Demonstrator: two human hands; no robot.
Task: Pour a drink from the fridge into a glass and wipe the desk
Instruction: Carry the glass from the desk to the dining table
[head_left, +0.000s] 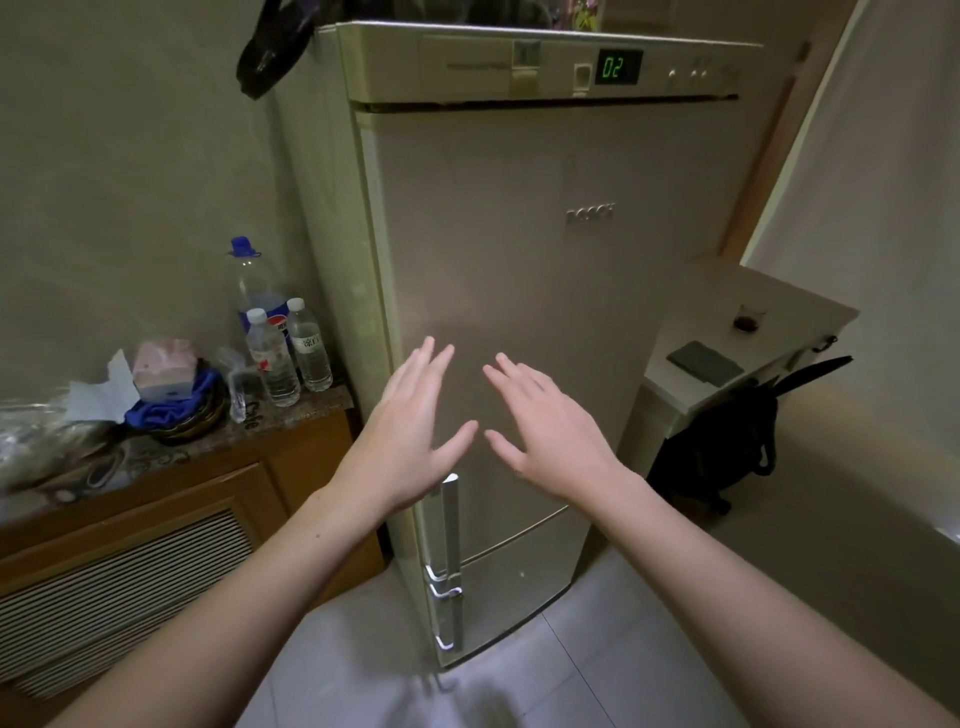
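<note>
Straight ahead, the tall cream two-door fridge (519, 322) stands shut, its green display reading 02. Both bare hands hover before the upper door, fingers spread and holding nothing: the left hand (415, 431) above the vertical silver door handle (451, 525), the right hand (545, 431) just beside it, thumbs nearly meeting. Pale floor tiles (519, 675) lie open near the fridge's foot. To the right, a white desk (691, 291) carries a small glass (750, 318) with dark contents and a flat grey cloth (705, 364); its far edge is cut off. A black bag (727, 441) sits beneath. Left, a wooden cabinet (156, 519) bears clear plastic bottles (291, 348), blurred clutter alongside.
</note>
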